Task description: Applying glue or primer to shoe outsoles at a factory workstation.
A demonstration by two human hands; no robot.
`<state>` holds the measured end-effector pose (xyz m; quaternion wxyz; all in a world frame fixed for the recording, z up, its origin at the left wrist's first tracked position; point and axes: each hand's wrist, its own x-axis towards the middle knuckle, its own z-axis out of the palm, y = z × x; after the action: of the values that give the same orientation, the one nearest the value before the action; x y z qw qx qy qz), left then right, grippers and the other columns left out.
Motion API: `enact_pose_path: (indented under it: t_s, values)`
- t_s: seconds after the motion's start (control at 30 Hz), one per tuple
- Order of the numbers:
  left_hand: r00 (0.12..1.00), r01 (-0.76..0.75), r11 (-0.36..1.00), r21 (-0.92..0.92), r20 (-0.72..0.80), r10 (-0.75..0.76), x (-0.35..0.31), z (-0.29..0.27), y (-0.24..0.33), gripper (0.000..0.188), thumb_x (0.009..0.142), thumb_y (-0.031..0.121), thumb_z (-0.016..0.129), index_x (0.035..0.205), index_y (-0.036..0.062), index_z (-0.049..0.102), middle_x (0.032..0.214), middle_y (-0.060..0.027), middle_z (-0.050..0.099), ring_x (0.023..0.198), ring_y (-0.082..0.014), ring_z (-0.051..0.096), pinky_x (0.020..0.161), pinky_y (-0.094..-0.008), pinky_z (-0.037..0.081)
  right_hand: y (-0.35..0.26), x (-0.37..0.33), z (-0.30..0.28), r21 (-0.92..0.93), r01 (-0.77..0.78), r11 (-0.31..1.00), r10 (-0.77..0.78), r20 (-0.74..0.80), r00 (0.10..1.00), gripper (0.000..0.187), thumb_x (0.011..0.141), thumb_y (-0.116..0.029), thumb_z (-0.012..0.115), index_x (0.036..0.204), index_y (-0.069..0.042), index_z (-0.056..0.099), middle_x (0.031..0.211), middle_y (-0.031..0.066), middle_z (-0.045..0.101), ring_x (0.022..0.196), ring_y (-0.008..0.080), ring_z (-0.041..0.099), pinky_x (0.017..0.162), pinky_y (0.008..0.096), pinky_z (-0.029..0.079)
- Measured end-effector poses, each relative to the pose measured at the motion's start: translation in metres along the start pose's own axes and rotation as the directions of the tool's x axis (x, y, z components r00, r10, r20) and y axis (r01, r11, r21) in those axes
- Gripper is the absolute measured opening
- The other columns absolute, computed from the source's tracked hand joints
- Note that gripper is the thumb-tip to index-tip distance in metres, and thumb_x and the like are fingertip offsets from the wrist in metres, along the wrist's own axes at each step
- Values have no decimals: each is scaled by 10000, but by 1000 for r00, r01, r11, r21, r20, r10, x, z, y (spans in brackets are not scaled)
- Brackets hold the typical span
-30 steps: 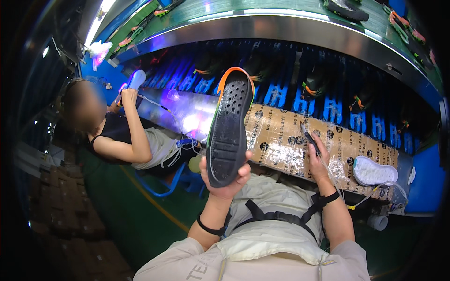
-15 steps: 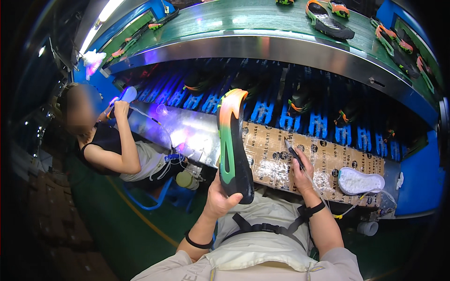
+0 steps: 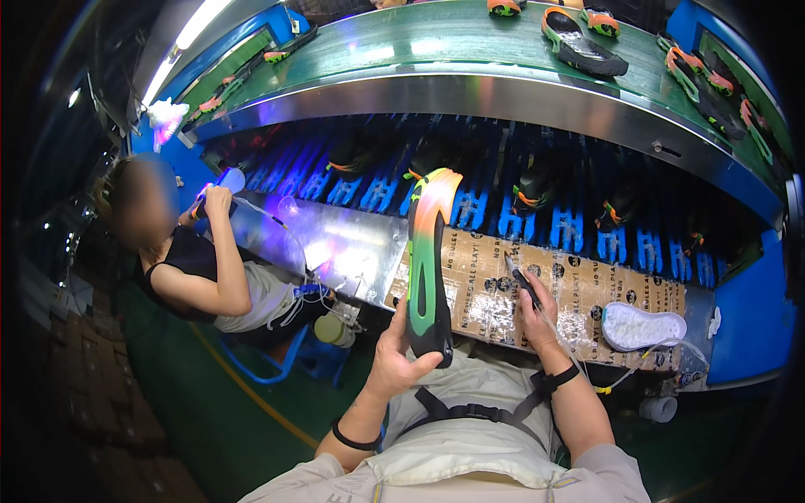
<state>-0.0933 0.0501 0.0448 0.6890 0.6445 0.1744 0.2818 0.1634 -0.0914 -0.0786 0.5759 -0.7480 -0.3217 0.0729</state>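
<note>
My left hand (image 3: 394, 359) is closed round the heel end of a shoe sole (image 3: 426, 277), held upright in front of my body. Its side wall faces me, fading from orange at the top through green to black, with a long slot in the green part. To its right, my right hand (image 3: 537, 314) grips a slim dark pen-like applicator (image 3: 523, 283) with a pale pointed tip. A thin clear hose trails from its back end past my wrist. The tip is apart from the sole, over the cardboard (image 3: 482, 289) on the bench.
A white sole-shaped tray (image 3: 616, 339) with white stuff lies at right. Behind the bench stand blue racks (image 3: 566, 230) with dark shoe parts. Above, a green conveyor (image 3: 436, 42) carries more soles (image 3: 583, 52). At left a co-worker (image 3: 197, 277) holds a similar piece near purple light.
The sole has shifted slightly right and turned more edge-on, its top a little lower. My right hand with the applicator has moved only slightly left.
</note>
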Motion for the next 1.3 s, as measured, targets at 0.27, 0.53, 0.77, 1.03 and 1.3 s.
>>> enact_pose_path:
  t_s: [0.27, 0.53, 0.77, 1.03, 1.3]
  values:
    - [844, 534, 500, -682, 467, -264, 12, 18, 13, 935, 944, 519, 672, 1616, -25, 316, 1535, -292, 498, 1377, -522, 527, 1020, -608, 564, 0, -1, 2, 8, 16, 1000, -16, 7, 1000, 410, 998, -184, 657, 1358, 13, 654, 1238, 252, 717, 1132, 382, 711, 992, 411, 537]
    - [911, 78, 860, -505, 385, 144, 131, 16, 91, 1027, 977, 733, 479, 1643, -14, 251, 1484, -314, 516, 1123, -448, 680, 786, -533, 635, 15, -3, 4, 92, 19, 996, -18, -5, 1000, 404, 1001, -182, 643, 1354, 12, 660, 1262, 238, 720, 1154, 373, 701, 1025, 427, 514]
    - [975, 8, 674, -739, 156, 160, 275, 71, 176, 891, 1085, 658, 365, 1498, -132, 348, 1376, -339, 578, 1182, -409, 667, 962, -453, 584, -3, -5, 4, 183, -101, 978, 99, 22, 995, 402, 1018, -173, 623, 1386, -11, 641, 1000, 114, 724, 776, 173, 652, 747, 348, 546]
    - [930, -366, 923, 122, 20, 366, 246, 79, 116, 317, 1031, 122, 678, 1298, -50, 679, 1140, -131, 762, 943, -167, 746, 808, -285, 598, 11, -2, 8, 9, 146, 989, -146, -54, 988, 392, 1025, -190, 648, 1368, 1, 650, 1092, 150, 737, 961, 209, 692, 861, 338, 538]
    - [497, -593, 128, 795, 237, 834, 314, 64, 178, 415, 860, 226, 785, 1166, -30, 672, 1067, -236, 700, 1074, -413, 675, 948, -478, 547, 2, -3, 3, 4, 85, 996, -84, -102, 991, 383, 978, -183, 666, 1324, -19, 683, 1095, 194, 748, 961, 306, 731, 871, 388, 558]
